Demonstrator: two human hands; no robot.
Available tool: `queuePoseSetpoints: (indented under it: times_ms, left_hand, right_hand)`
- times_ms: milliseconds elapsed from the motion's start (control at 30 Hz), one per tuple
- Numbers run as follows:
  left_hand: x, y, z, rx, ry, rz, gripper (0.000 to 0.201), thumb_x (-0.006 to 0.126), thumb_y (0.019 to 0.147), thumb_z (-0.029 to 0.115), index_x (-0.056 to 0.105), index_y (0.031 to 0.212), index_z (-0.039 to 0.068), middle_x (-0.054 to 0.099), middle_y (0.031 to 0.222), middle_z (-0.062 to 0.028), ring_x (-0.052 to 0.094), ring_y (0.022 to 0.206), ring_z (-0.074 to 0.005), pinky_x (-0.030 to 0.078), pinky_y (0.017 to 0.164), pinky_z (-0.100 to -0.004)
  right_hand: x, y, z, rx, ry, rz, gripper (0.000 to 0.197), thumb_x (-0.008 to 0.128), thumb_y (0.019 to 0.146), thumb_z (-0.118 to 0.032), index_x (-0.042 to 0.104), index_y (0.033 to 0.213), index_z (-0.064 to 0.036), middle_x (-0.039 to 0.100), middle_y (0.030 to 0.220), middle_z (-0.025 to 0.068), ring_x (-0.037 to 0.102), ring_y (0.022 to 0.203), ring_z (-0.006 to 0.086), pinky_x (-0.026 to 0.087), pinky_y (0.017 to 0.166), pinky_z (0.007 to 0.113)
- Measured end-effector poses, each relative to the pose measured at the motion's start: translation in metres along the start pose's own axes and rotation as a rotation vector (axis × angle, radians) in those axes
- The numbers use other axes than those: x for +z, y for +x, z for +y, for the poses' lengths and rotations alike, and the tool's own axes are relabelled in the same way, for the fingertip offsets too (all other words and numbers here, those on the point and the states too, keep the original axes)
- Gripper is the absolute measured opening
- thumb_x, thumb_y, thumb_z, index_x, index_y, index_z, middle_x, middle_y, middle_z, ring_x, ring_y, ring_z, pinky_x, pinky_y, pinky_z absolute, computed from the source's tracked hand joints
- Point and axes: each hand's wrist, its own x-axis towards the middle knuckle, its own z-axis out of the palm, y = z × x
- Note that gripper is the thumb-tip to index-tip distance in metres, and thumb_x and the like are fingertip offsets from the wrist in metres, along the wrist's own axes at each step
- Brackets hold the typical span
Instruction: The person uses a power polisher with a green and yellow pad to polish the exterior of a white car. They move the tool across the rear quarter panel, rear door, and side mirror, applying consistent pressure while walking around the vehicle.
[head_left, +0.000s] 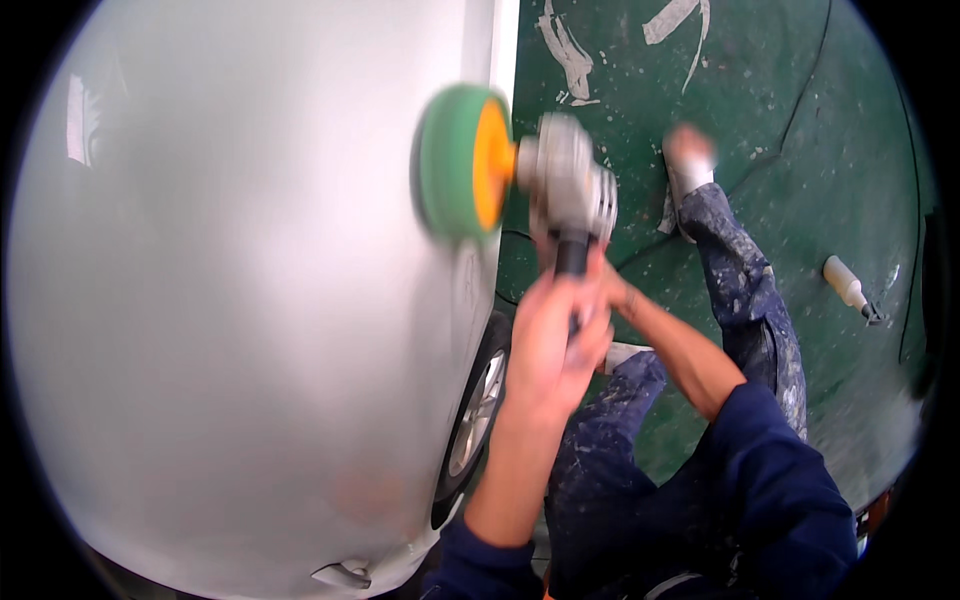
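A grey polisher (565,175) with a green foam pad (450,160) on an orange backing plate is held beside a silver car panel (300,250). The pad overlaps the panel's edge; its face lies against or very close to the paint, and motion smears it. My left hand (550,345) is closed around the black handle (571,255) of the polisher. Behind it, my right hand (610,285) grips the tool's body from beneath, its fingers mostly hidden by the tool and the left hand.
A car wheel (475,415) shows below the panel, left of my legs. Paper scraps (568,60) lie on the green floor (740,90), crossed by a dark cable (800,110). A white spray bottle (845,280) lies to the right. My feet stand near the car.
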Motion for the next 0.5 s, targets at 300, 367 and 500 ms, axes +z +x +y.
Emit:
queuePoseSetpoints:
  times_ms: [300, 367, 500]
  left_hand:
    - [0.021, 0.026, -0.005, 0.057, -0.068, 0.060, 0.009, 0.052, 0.090, 0.006, 0.050, 0.097, 0.001, 0.045, 0.069, 0.0015, 0.032, 0.038, -0.0052, 0.026, 0.036, -0.0222]
    - [0.001, -0.013, -0.024, 0.029, -0.109, 0.205, 0.017, 0.052, 0.091, 0.006, 0.051, 0.107, -0.001, 0.045, 0.070, 0.0012, 0.032, 0.037, -0.0053, 0.026, 0.036, -0.0219]
    - [-0.033, -0.079, -0.058, -0.034, -0.038, 0.522, 0.020, 0.051, 0.091, 0.006, 0.053, 0.110, 0.000, 0.045, 0.070, 0.0011, 0.033, 0.037, -0.0056, 0.028, 0.036, -0.0217]
  right_hand:
    - [0.017, -0.017, 0.016, 0.128, 0.193, -0.004, 0.051, 0.079, 0.068, -0.002, 0.058, 0.115, -0.0058, 0.063, 0.107, 0.0017, 0.057, 0.101, 0.0104, 0.048, 0.089, 0.030]
    - [0.058, -0.057, 0.018, 0.195, 0.301, -0.075, 0.055, 0.080, 0.068, -0.002, 0.057, 0.118, -0.0062, 0.062, 0.110, 0.0015, 0.056, 0.104, 0.0107, 0.047, 0.091, 0.030]
    - [0.123, -0.130, 0.013, 0.352, 0.523, -0.217, 0.062, 0.082, 0.068, -0.003, 0.054, 0.123, -0.0072, 0.059, 0.116, 0.0010, 0.054, 0.111, 0.0111, 0.045, 0.096, 0.031]
